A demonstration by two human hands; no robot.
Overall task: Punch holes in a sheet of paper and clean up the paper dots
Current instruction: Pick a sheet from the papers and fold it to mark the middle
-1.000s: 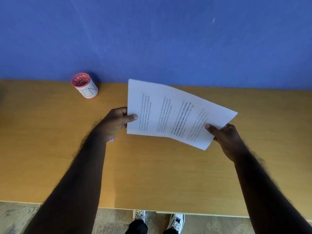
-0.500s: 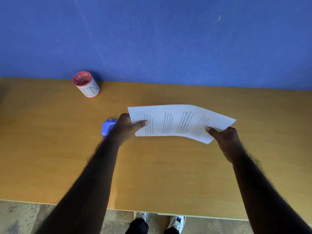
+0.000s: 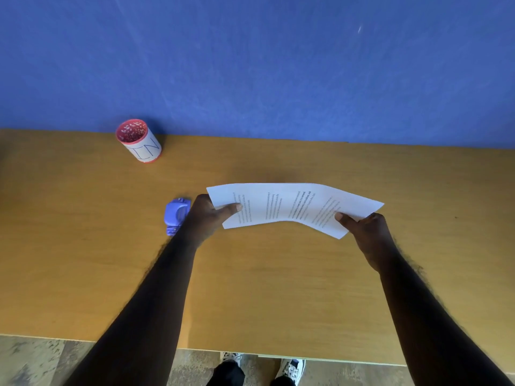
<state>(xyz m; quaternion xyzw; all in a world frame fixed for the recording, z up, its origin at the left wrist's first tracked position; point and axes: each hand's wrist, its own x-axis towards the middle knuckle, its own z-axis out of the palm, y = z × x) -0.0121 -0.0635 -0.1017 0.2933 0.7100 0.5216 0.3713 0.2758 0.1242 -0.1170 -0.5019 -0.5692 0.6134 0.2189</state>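
Note:
A white printed sheet of paper [image 3: 289,207] hangs low over the wooden table [image 3: 264,288], bowed upward in the middle. My left hand [image 3: 207,218] pinches its left edge, thumb on top. My right hand [image 3: 367,232] pinches its right corner the same way. A small purple hole punch [image 3: 176,214] lies on the table just left of my left hand, partly hidden behind it. No paper dots show on the table.
A red-rimmed white cup [image 3: 139,140] with a patterned inside stands at the back left, near the blue wall [image 3: 264,65]. The table's front edge [image 3: 250,353] runs along the bottom, with my shoes and the floor below it.
Both hands have lowered the sheet from a raised, tilted pose to nearly flat above the table. The hole punch, hidden by my left hand before, now shows beside it.

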